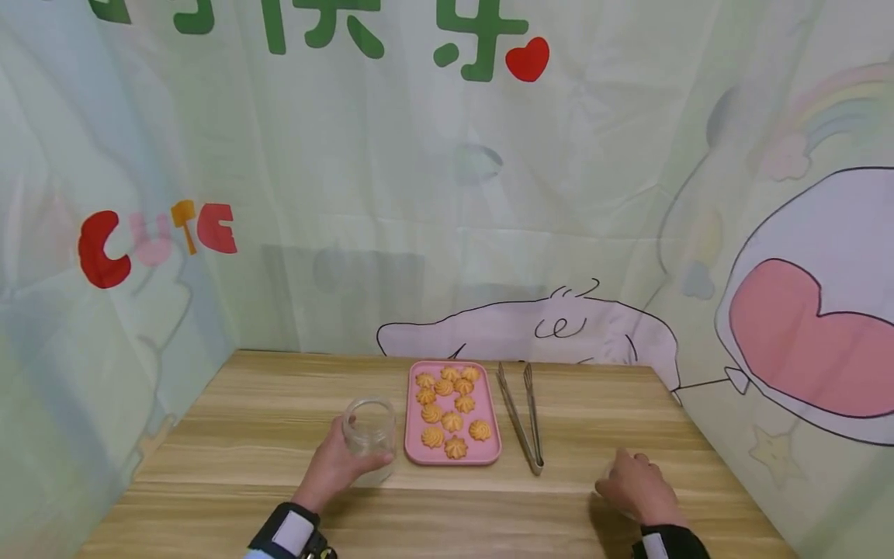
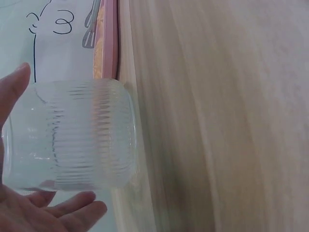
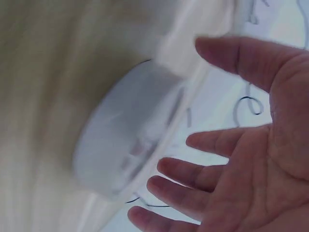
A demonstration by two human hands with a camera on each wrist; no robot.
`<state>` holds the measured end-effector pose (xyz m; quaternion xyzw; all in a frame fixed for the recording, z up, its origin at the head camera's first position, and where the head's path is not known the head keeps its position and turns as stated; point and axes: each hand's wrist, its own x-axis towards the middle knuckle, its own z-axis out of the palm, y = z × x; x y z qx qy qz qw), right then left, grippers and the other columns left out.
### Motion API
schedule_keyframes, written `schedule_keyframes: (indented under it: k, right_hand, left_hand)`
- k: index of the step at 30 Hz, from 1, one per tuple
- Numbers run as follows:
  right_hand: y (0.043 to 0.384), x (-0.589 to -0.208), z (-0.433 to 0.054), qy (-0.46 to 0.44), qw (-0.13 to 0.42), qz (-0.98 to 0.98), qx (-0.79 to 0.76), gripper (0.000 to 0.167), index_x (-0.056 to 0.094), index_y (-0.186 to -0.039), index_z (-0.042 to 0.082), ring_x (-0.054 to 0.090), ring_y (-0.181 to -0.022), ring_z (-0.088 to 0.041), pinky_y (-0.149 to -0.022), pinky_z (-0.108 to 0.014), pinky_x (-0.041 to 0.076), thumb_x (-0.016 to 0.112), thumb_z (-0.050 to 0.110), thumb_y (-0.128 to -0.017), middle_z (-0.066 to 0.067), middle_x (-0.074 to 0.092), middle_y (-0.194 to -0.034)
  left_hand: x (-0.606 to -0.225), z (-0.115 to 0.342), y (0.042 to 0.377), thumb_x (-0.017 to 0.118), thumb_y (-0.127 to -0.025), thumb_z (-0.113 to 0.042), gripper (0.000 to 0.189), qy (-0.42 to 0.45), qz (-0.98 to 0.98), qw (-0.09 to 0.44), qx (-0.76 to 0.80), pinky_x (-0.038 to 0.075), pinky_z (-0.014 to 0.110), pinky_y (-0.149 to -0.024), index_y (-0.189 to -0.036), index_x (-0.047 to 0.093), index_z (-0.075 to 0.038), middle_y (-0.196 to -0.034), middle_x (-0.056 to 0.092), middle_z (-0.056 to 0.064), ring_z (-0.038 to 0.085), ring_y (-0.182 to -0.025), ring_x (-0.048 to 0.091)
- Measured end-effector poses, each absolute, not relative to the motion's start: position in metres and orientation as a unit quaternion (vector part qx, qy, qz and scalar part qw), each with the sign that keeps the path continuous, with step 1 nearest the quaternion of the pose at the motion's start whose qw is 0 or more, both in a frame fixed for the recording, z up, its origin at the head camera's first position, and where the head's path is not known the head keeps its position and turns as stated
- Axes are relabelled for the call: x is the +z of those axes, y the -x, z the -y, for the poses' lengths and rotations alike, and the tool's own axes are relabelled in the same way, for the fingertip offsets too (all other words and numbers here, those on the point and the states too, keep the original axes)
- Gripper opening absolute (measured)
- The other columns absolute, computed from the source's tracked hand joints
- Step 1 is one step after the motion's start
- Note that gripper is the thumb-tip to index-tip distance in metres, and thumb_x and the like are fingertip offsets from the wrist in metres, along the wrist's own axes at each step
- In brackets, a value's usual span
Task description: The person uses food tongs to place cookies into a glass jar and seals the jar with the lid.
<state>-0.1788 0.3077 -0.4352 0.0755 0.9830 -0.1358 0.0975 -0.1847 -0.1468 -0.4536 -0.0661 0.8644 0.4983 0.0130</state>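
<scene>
A clear ribbed glass jar (image 1: 369,441) stands upright on the table, left of a pink tray (image 1: 412,453). Around its side is my left hand (image 1: 341,464), thumb across the front and fingers behind. In the left wrist view the thumb and fingers (image 2: 83,214) look fairly straight beside the glass; whether they press on it I cannot tell. To the right, my right hand (image 1: 639,487) hovers over a flat, round, pale translucent piece, perhaps a lid (image 3: 123,125). Its fingers are spread, with a gap to the piece in the right wrist view.
Several golden piped cookies (image 1: 452,421) lie in the tray. Metal tongs (image 1: 520,423) rest to its right, their hinge toward me. Printed cloth (image 1: 314,194) hangs behind the wooden table (image 1: 230,435) and along both sides.
</scene>
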Motion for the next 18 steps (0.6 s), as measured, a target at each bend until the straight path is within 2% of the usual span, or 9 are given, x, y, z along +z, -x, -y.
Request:
schedule_keyframes:
  k: [3, 7, 14, 18]
  right_hand:
    - [0.18, -0.425, -0.3, -0.066, 0.072, -0.985, -0.139, 0.069, 0.047, -0.134, -0.023, 0.053, -0.117, -0.063, -0.096, -0.068, 0.049, 0.068, 0.028, -0.092, -0.047, 0.053, -0.126]
    - [0.186, -0.409, -0.287, -0.035, 0.043, -0.988, -0.146, 0.076, 0.04, -0.139, -0.027, 0.049, -0.127, -0.063, -0.103, -0.067, 0.047, 0.066, 0.03, -0.096, -0.049, 0.049, -0.135]
    - [0.203, -0.396, -0.253, -0.002, 0.024, -0.988, -0.153, 0.077, 0.037, -0.141, -0.027, 0.049, -0.129, -0.061, -0.105, -0.066, 0.046, 0.067, 0.029, -0.097, -0.049, 0.048, -0.138]
    - [0.216, -0.401, -0.233, -0.001, 0.031, -0.988, -0.154, 0.074, 0.044, -0.136, -0.025, 0.056, -0.122, -0.058, -0.102, -0.063, 0.05, 0.069, 0.032, -0.096, -0.047, 0.054, -0.13]
  left_hand:
    - [-0.454, 0.15, 0.183, 0.093, -0.073, -0.042, 0.116, 0.062, -0.869, 0.019, 0.491, 0.044, 0.068, -0.108, -0.157, 0.026, 0.002, -0.15, 0.046, 0.035, 0.053, -0.136, 0.049]
    - [-0.448, 0.155, 0.179, 0.092, -0.074, -0.047, 0.122, 0.058, -0.877, 0.029, 0.477, 0.04, 0.071, -0.111, -0.159, 0.02, 0.004, -0.155, 0.04, 0.037, 0.055, -0.14, 0.044]
    - [-0.436, 0.164, 0.171, 0.089, -0.077, -0.051, 0.123, 0.046, -0.893, 0.034, 0.446, 0.035, 0.073, -0.113, -0.16, 0.017, 0.005, -0.16, 0.029, 0.04, 0.059, -0.144, 0.036]
    - [-0.434, 0.167, 0.168, 0.088, -0.078, -0.051, 0.122, 0.04, -0.898, 0.036, 0.436, 0.036, 0.073, -0.113, -0.16, 0.018, 0.005, -0.161, 0.027, 0.04, 0.059, -0.145, 0.034]
